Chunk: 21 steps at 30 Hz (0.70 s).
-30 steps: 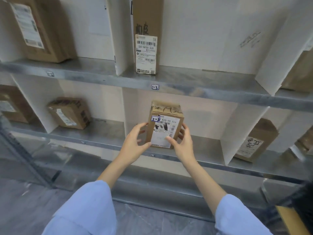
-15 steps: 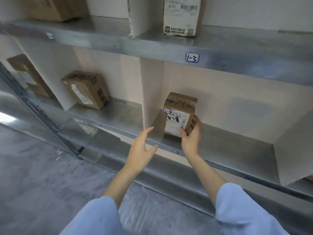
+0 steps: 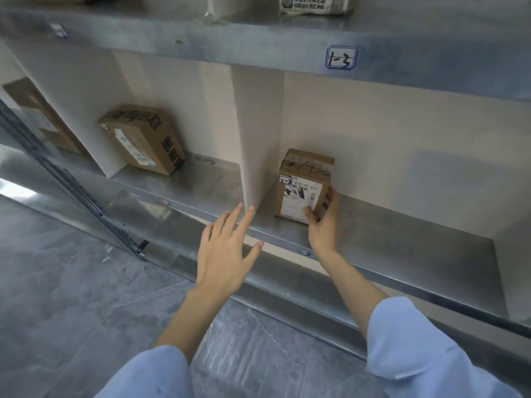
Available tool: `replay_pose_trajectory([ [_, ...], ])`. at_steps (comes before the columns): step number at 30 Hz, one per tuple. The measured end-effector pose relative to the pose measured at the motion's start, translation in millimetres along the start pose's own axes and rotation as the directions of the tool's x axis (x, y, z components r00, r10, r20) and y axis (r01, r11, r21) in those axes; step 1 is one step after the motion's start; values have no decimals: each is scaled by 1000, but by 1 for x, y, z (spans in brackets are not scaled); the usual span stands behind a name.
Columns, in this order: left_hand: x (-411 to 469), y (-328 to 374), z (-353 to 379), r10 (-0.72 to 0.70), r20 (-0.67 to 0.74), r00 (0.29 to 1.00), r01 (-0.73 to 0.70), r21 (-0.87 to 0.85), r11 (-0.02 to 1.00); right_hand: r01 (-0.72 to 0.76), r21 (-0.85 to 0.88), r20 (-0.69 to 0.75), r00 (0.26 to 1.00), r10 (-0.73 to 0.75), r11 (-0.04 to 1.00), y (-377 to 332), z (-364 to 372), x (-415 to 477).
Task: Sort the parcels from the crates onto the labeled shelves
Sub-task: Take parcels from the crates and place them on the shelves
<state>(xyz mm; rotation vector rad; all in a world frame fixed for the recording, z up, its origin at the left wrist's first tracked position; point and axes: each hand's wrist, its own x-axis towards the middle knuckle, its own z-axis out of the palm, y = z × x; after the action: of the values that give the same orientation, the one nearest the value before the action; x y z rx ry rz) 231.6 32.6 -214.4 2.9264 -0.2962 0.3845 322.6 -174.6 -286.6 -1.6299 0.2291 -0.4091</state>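
Note:
A small brown parcel [image 3: 301, 182] with a white shipping label and a handwritten "2-3" tag stands upright on the lower metal shelf [image 3: 388, 242], close to the white divider [image 3: 258, 139]. My right hand [image 3: 323, 222] grips its right front corner, thumb on the label face and fingers round the side. My left hand [image 3: 227, 248] hovers in front of the shelf edge with fingers spread, holding nothing. A small tag [image 3: 304, 252] sits on the shelf's front edge below the parcel.
A larger brown box [image 3: 143, 139] lies in the bay to the left, another box [image 3: 37, 116] further left. The upper shelf carries a "1-3" label [image 3: 341, 57] and a parcel [image 3: 313, 4] above it. Grey stone floor [image 3: 71, 297] lies below.
The parcel went from both hands onto the lower shelf and slid back beside the divider. My left hand let go and drew away; my right hand stays on the parcel. The camera moved closer.

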Motion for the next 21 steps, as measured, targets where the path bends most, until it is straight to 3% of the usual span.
replay_pose_trajectory([
  [5,-4,2,-6,14,40,999,-16,42,999,-39,-98,51,998,45,994,-11,-7,1],
  [10,-9,7,-25,62,52,997,-66,61,996,-50,-333,-9,999,50,942,-33,-29,-16],
  [12,-11,10,-36,100,55,993,-103,69,992,-24,-504,-15,1000,19,863,-47,-44,-30],
  [15,-17,18,-55,159,56,986,-163,59,985,21,-782,65,997,49,623,-73,-70,-53],
  [17,-22,26,-68,195,60,979,-197,42,979,25,-869,86,991,102,495,-89,-88,-71],
  [21,-38,49,-93,283,41,958,-283,-7,959,-3,-924,44,992,115,381,-127,-127,-118],
])
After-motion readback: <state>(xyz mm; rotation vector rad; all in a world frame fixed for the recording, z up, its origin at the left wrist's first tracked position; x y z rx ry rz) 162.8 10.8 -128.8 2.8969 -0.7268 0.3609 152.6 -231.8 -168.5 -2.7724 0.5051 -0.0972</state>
